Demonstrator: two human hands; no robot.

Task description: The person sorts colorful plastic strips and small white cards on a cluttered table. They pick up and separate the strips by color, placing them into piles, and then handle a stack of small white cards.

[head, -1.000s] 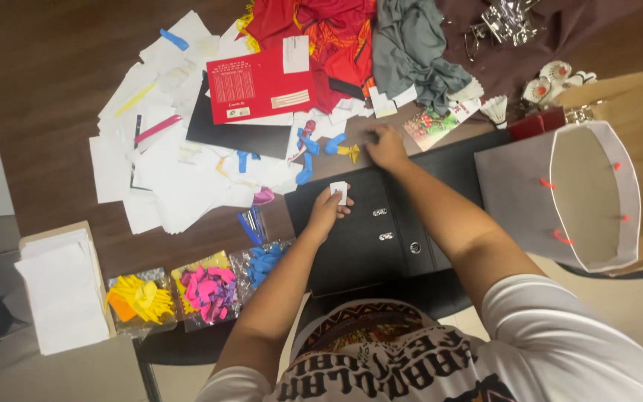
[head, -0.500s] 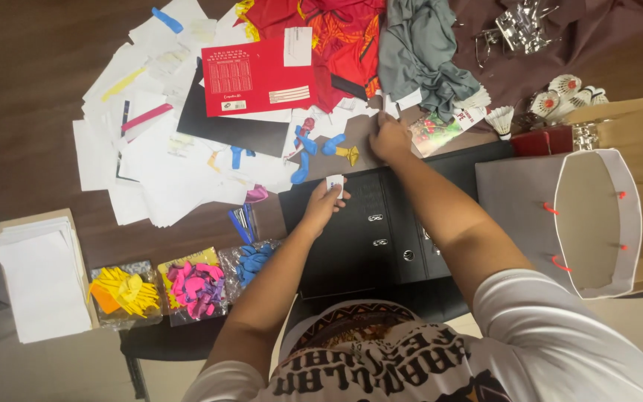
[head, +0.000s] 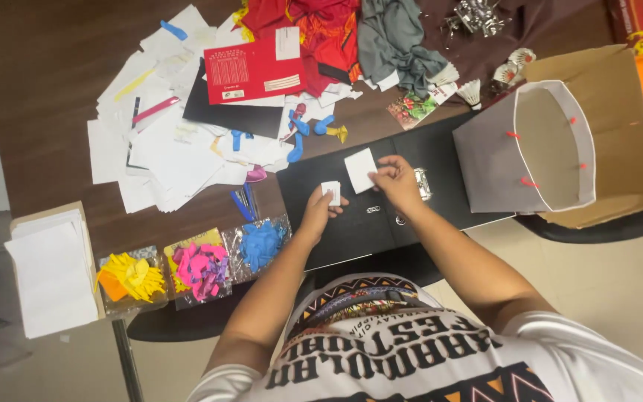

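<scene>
Left hand (head: 320,212) pinches a small white paper piece (head: 331,192), folded or cut small, fingers closed on its lower edge. Right hand (head: 396,181) grips a larger white paper square (head: 359,170) by its right edge, thumb and fingers clamped. Both papers sit just above centre of frame, over an open black ring binder (head: 351,223) lying flat on the brown table (head: 46,67).

Progress, judging from the layout: early. Two pieces are in hand and no finished pile shows on the binder. The loose white paper heap (head: 165,149) at upper left looks unsorted, so most of the work seems left.

Look of the pieces: both plain white, flat, clean edges; the small one roughly half the other's width. Can't tell if it is folded or single-layer.

Around: three clear bags of balloons (head: 195,268), yellow, pink and blue, at lower left; red booklet (head: 254,71) top centre; grey paper bag (head: 530,149) on its side at right, mouth open.
</scene>
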